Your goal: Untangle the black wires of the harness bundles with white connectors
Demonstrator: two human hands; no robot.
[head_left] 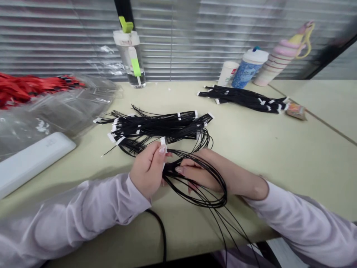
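My left hand [147, 169] is closed in a pinch on a small white strip of tape [163, 144] pressed against a bundle of thin black wires. My right hand [208, 173] is closed round the same coiled wire loop [206, 197], which curls below my wrist and trails off the table's front edge. Just beyond my hands lies a pile of black wire bundles [158, 126] bound with white tape tags.
A second stack of taped black bundles [245, 98] lies at the back right, by a paper cup [228, 73], a blue bottle [249, 67] and a pink bottle [281, 56]. At the left are clear plastic bags [64, 108], red wires [25, 87], a white flat case [30, 160] and a clear water bottle [131, 56].
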